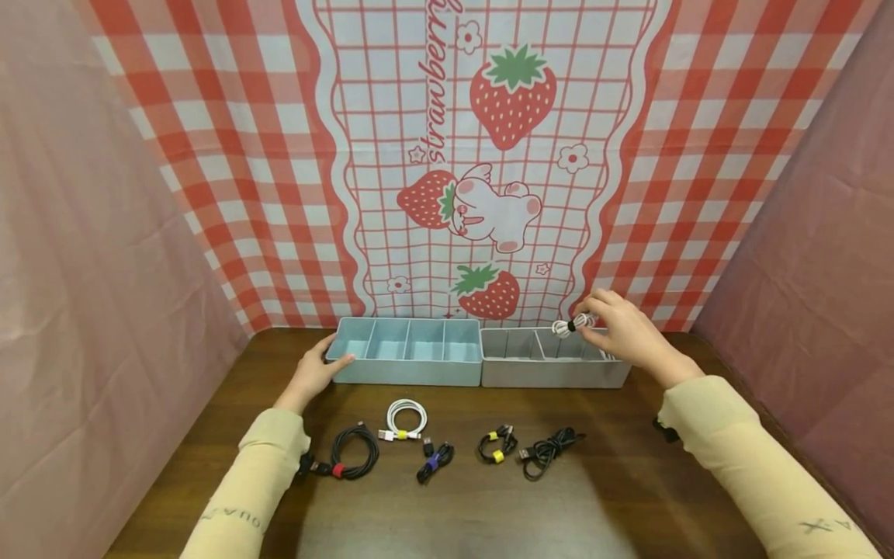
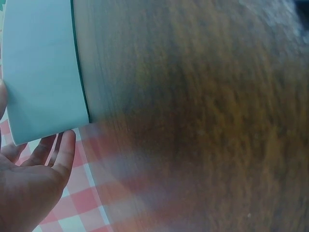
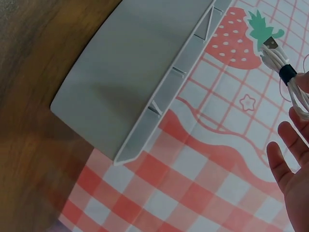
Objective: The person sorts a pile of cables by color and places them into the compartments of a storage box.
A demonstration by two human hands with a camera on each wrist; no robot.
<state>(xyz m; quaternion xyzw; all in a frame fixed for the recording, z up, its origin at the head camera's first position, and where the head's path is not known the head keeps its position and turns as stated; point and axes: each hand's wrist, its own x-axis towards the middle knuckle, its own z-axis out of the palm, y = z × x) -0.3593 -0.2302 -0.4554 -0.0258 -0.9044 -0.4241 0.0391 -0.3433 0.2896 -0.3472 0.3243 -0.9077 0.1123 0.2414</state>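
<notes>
My right hand (image 1: 632,334) pinches a bundled white USB cable (image 1: 574,325) with a black tie, holding it above the grey divided box (image 1: 555,376). In the right wrist view the cable's metal plug (image 3: 271,43) points up and away from the fingers. Something white (image 1: 607,355) shows in the grey box's right-end compartment, partly hidden by my hand. My left hand (image 1: 312,371) rests on the left end of the light blue divided box (image 1: 405,373), thumb at its front rim. In the left wrist view its fairly straight fingers (image 2: 65,152) touch the end wall.
On the brown table (image 1: 419,512) lie a black cable with a red tie (image 1: 355,452), a white coiled cable (image 1: 407,419), a purple-tied cable (image 1: 434,463), a yellow-tied black cable (image 1: 497,446) and another black cable (image 1: 550,453). A strawberry-print cloth (image 1: 447,155) hangs behind the boxes.
</notes>
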